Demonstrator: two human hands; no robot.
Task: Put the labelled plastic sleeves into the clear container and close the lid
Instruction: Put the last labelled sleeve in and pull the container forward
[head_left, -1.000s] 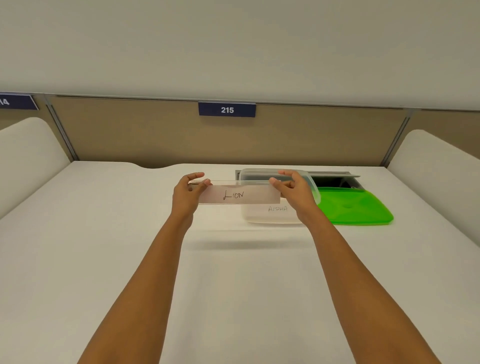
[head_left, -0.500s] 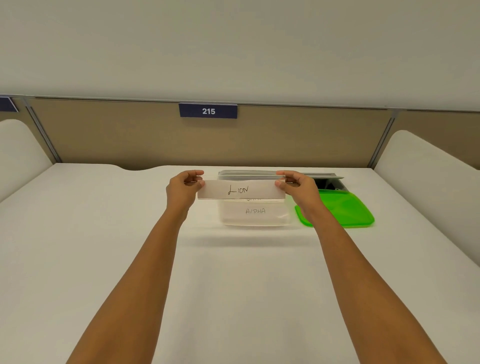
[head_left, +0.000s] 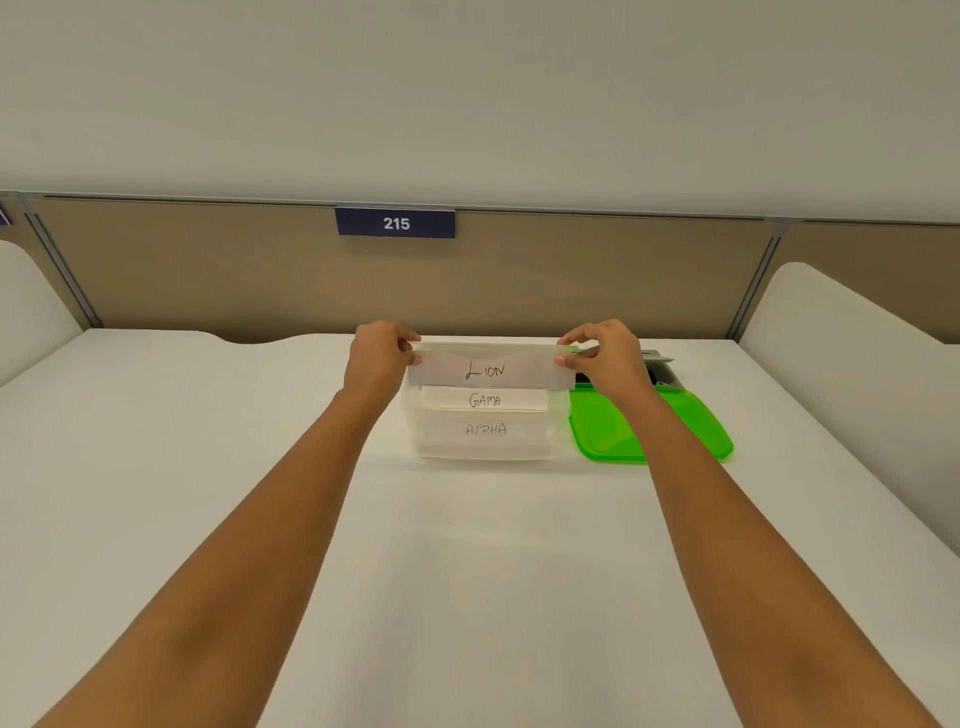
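I hold a plastic sleeve labelled LION (head_left: 491, 370) level over the clear container (head_left: 557, 426). My left hand (head_left: 376, 358) pinches its left end and my right hand (head_left: 605, 358) pinches its right end. Inside the container stand two sleeves, one labelled GAMA (head_left: 484, 400) and, in front of it, one labelled ALPHA (head_left: 485, 429). The LION sleeve hides the container's back rim. The green lid (head_left: 654, 431) lies flat on the table just right of the container, partly under my right forearm.
The white table (head_left: 467, 571) ends at a tan partition with a blue sign reading 215 (head_left: 396, 223). An open grey cable hatch (head_left: 660, 366) sits behind the lid. White rounded dividers (head_left: 841, 332) flank both sides.
The LION sleeve has come over the container's opening, held the same way at both ends. The camera has turned, so container and lid sit more centred, and the GAMA label now shows.
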